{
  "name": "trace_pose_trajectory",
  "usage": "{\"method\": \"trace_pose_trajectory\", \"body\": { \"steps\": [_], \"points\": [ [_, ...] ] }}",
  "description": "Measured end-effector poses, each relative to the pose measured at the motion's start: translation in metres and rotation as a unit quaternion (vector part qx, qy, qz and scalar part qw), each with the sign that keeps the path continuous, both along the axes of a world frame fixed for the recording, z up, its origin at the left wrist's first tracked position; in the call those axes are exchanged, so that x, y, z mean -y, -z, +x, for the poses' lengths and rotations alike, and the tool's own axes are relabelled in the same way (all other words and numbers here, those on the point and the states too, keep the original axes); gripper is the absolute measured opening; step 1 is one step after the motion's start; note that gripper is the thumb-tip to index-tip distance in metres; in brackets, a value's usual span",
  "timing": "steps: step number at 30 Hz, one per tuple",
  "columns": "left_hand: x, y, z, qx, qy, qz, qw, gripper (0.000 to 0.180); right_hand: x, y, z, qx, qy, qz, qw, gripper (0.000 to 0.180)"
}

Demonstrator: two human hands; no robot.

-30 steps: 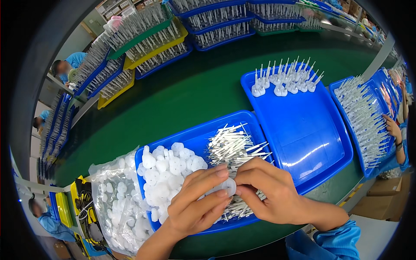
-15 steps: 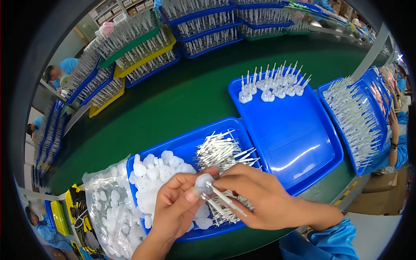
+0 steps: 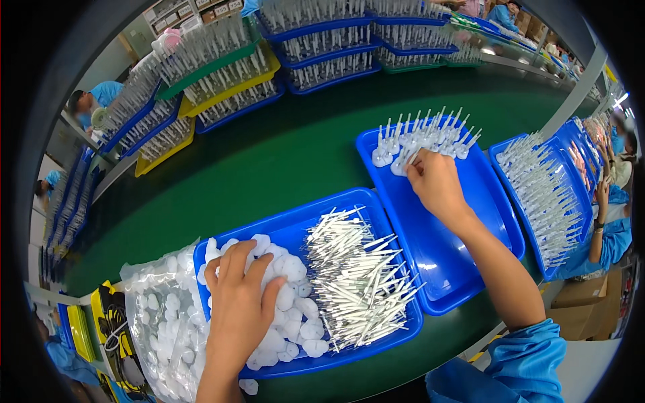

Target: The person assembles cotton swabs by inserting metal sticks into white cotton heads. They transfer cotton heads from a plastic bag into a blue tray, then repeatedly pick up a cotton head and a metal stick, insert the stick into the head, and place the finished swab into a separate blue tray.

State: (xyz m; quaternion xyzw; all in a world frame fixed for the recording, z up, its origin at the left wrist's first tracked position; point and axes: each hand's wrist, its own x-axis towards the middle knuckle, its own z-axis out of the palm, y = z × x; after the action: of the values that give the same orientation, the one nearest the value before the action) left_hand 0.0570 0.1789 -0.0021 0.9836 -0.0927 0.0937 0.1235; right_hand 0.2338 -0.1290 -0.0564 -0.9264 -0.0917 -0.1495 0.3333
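White round caps piled in the near blue tray, left half; white sticks heaped in its right half, long axes mostly running 8-to-2 o'clock. Left hand flat on the cap pile, fingers curled into it, looks like it's pinching a cap, can't confirm. Sticks lie just at 3 o'clock of that hand, touching the caps.

Right hand is out at 1 o'clock over the second blue tray, fingertips closed on one assembled piece at the edge of the standing row; sticks there point up and away. Left hand is clearly nearer the loose parts.

Bag of spare caps at 9 o'clock of the near tray. Green desk beyond; more loaded trays at 12, another at 3 o'clock.
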Motion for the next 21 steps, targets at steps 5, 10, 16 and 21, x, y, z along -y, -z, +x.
{"method": "trace_pose_trajectory", "body": {
  "steps": [5,10,16,21],
  "points": [
    [-0.013,0.0,-0.001,0.01,-0.028,-0.037,0.999,0.029,-0.007,-0.023,-0.025,0.028,0.01,-0.139,0.99,0.014],
    [-0.02,-0.002,0.003,-0.002,-0.037,-0.072,0.997,0.022,-0.063,-0.064,-0.052,0.115,-0.306,-0.103,0.939,0.015],
    [-0.025,-0.009,0.003,0.04,-0.052,-0.194,0.979,0.015,-0.112,-0.039,-0.038,0.125,-0.477,-0.267,0.828,0.012],
    [-0.019,-0.015,0.008,0.057,-0.102,-0.557,0.822,0.022,-0.116,-0.037,-0.041,0.142,-0.471,-0.285,0.823,0.011]
  ]
}}
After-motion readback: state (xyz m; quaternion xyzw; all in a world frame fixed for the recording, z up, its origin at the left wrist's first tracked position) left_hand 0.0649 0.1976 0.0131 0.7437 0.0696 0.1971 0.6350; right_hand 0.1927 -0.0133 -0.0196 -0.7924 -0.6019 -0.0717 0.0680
